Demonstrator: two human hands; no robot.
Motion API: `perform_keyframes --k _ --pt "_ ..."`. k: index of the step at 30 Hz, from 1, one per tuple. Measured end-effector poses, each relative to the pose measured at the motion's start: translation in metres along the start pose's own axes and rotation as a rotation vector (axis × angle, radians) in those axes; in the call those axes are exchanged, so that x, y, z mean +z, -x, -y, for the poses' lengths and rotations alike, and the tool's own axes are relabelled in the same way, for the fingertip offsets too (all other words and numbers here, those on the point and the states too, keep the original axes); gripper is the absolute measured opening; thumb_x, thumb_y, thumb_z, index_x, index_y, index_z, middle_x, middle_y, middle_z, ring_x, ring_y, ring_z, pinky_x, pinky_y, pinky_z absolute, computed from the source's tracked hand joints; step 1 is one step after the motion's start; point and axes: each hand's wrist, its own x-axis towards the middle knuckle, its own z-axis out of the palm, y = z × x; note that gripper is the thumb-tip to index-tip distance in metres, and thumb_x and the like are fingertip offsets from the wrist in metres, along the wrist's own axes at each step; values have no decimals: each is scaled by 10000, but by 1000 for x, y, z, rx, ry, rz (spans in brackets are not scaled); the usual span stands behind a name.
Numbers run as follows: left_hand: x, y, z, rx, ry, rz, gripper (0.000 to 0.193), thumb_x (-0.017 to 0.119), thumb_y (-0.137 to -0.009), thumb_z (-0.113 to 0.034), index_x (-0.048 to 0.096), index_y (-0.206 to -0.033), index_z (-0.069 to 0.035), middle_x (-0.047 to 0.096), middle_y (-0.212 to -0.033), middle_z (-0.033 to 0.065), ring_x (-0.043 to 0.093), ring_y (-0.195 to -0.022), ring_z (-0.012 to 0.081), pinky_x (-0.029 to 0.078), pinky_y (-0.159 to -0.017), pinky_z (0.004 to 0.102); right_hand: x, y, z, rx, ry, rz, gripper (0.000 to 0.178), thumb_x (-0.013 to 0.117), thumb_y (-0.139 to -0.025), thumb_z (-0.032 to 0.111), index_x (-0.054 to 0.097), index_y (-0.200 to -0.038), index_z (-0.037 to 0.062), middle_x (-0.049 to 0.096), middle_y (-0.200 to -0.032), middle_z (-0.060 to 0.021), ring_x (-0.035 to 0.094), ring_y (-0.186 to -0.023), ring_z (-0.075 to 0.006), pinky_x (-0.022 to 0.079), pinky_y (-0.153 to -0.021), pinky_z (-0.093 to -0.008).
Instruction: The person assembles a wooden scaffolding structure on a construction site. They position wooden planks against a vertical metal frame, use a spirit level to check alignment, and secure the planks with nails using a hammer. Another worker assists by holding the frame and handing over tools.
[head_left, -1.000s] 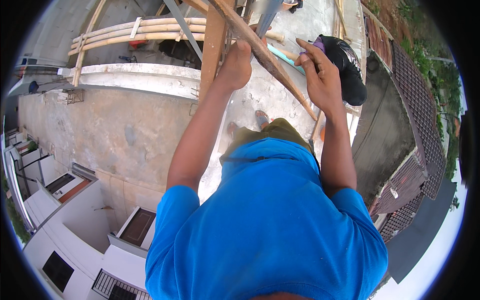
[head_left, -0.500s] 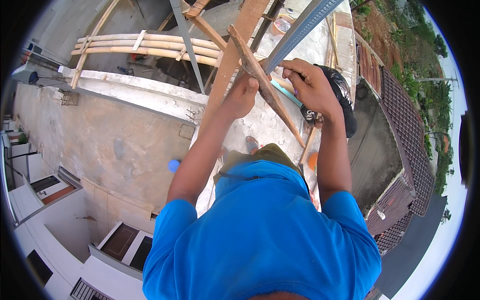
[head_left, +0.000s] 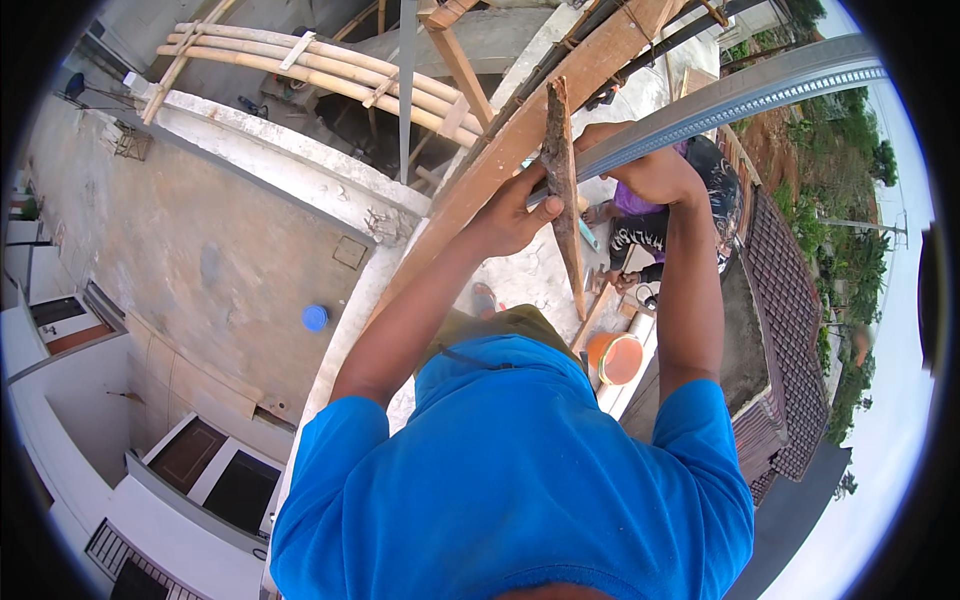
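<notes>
A grey metal channel [head_left: 740, 105] with a row of small holes slants from the upper right toward my hands. My right hand [head_left: 655, 172] is closed around it from below, with some fingers hidden behind the metal. My left hand [head_left: 508, 218] grips the channel's near end, its thumb in front and its fingers partly covered. Between my hands, a rough, bark-edged wooden strip [head_left: 563, 190] stands across the channel. Close behind runs a long brown wooden board [head_left: 455, 215], slanting from lower left to upper right.
A co-worker in dark and purple clothing [head_left: 715, 185] crouches beyond my right arm, hands low. An orange bucket [head_left: 603, 358] stands beside my right side. Bamboo poles [head_left: 330, 75] and a concrete ledge [head_left: 290, 165] lie left. A blue bucket [head_left: 315, 318] sits on the ground below.
The channel has swung from steep to a flatter slant toward the right. My hands stay on it, and the view has shifted, bringing the co-worker and the orange bucket further into sight.
</notes>
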Motion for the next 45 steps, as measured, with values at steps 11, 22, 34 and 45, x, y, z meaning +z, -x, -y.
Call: perform_keyframes --k 11,22,34,45 --pt "17 6 7 -7 68 -216 595 725 -1007 -402 571 -1425 -8 634 -1287 110 598 -1198 184 503 -1034 361 -12 -4 -4 -161 259 55 276 676 -883 23 713 -1155 -1 719 -1120 -155 682 -1059 -288 532 -947 -383" --pt "37 5 5 320 -88 -537 502 774 -966 -374 706 -1193 68 706 -1167 178 704 -1060 288 551 -953 387 2 7 23 116 352 -138 238 628 -961 29 716 -1180 1 740 -1061 -167 713 -967 -274 549 -872 -384" --pt "52 19 -27 337 -332 -775 396 854 -889 -170 749 -1192 62 751 -1138 209 732 -996 296 567 -888 366 69 35 30 284 142 -416 209 548 -1030 89 665 -1148 -37 723 -947 -213 723 -843 -335 544 -782 -428" --pt "59 30 -47 160 -486 -783 326 802 -942 -174 766 -1179 47 762 -1011 184 732 -896 274 558 -802 365 140 63 30 316 -571 -810 449 605 -1056 81 488 -1454 -90 649 -1015 -119 730 -873 -180 618 -746 -295"
